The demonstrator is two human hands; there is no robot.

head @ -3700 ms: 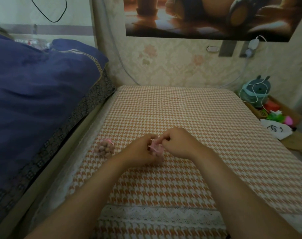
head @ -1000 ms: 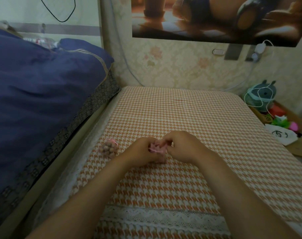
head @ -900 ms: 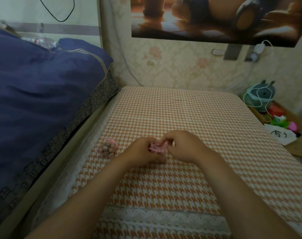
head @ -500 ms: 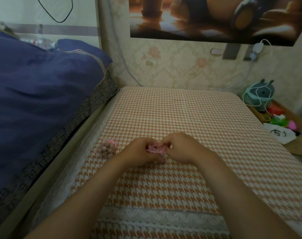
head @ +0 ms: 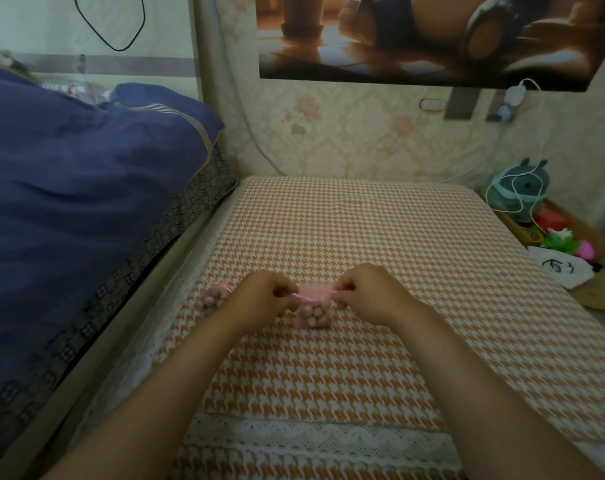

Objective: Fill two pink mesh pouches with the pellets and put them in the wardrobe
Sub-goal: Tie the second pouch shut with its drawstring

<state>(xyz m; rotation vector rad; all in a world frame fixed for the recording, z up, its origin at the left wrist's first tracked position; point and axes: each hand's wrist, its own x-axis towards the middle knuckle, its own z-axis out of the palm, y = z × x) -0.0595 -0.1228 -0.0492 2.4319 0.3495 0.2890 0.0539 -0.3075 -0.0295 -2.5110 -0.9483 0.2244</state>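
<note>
A pink mesh pouch (head: pixel 314 308) holding round brownish pellets rests on the orange houndstooth cloth (head: pixel 380 237). My left hand (head: pixel 261 299) pinches its top at the left side, and my right hand (head: pixel 370 292) pinches the top at the right side. The pink top is stretched flat between them. A second pink mesh pouch (head: pixel 214 299), also full of pellets, lies on the cloth just left of my left hand, partly hidden by it. No wardrobe is in view.
A blue quilt (head: pixel 69 202) on a bed rises along the left. A wallpapered wall (head: pixel 346 133) closes the far end. At the right edge sits a box (head: pixel 571 237) with a teal toy, a white cable and small colourful items.
My hands have drawn apart sideways, each pinching the pouch top, so the pink top is now pulled wide and the pellets show below it. The other pouch has not moved.
</note>
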